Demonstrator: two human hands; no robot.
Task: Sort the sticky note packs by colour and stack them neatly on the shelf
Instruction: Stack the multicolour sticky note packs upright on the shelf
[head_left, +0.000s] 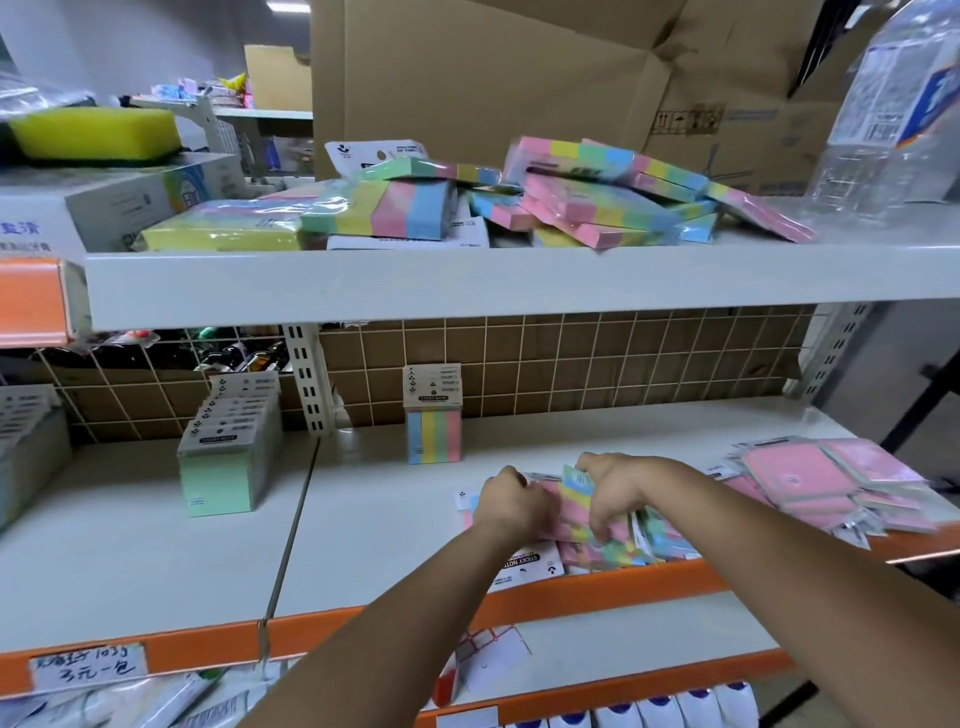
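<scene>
On the white middle shelf (363, 499), my left hand (511, 501) and my right hand (615, 491) both grip multicolour sticky note packs (576, 512) in a loose pile near the front edge. One striped pack (434, 434) stands upright at the back. A row of green packs (228, 457) stands to the left. Pink packs (826, 480) lie heaped at the right. On the upper shelf (467, 280) lies a jumble of multicolour packs (597, 197) and a yellow pack (223, 236).
A wire grid panel (571, 358) backs the middle shelf. Large cardboard boxes (519, 78) stand behind the upper shelf, a sponge (96, 132) and boxes at its left, wrapped bottles (893, 104) at its right. An orange strip (597, 587) edges the shelf front.
</scene>
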